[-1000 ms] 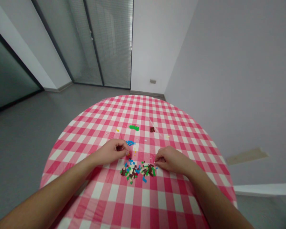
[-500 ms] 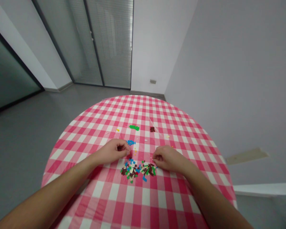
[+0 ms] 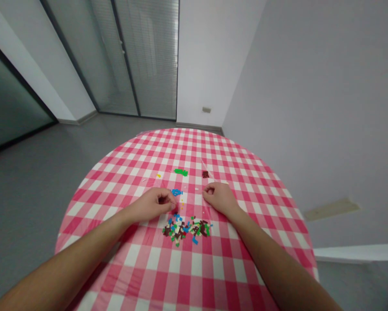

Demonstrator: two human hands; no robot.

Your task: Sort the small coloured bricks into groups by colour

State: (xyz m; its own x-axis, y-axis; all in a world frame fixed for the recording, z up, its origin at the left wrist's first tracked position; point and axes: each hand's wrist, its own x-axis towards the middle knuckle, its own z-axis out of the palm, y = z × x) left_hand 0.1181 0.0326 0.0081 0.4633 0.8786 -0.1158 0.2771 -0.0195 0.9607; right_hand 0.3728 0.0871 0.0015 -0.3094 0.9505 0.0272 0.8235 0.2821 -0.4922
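A mixed pile of tiny coloured bricks (image 3: 185, 229) lies on the round table with a pink and white checked cloth (image 3: 168, 272). My left hand (image 3: 155, 202) rests just above the pile's left end, fingers curled in a pinch around something small and dark that I cannot make out. My right hand (image 3: 218, 198) hovers farther up the table, fingers closed in a pinch, close to a small white piece (image 3: 197, 188) and below a small brown group of bricks (image 3: 206, 174). A blue group (image 3: 177, 192) sits beside my left fingertips, with a green group (image 3: 181, 172) beyond it.
A yellow piece (image 3: 159, 176) lies left of the green group. The table's edge curves round on all sides, with grey floor beyond. A grey wall stands close on the right, and glass doors with blinds (image 3: 142, 56) stand at the back.
My right hand has left the right end of the pile and moved up the table toward the brown group. My left hand has stayed in place.
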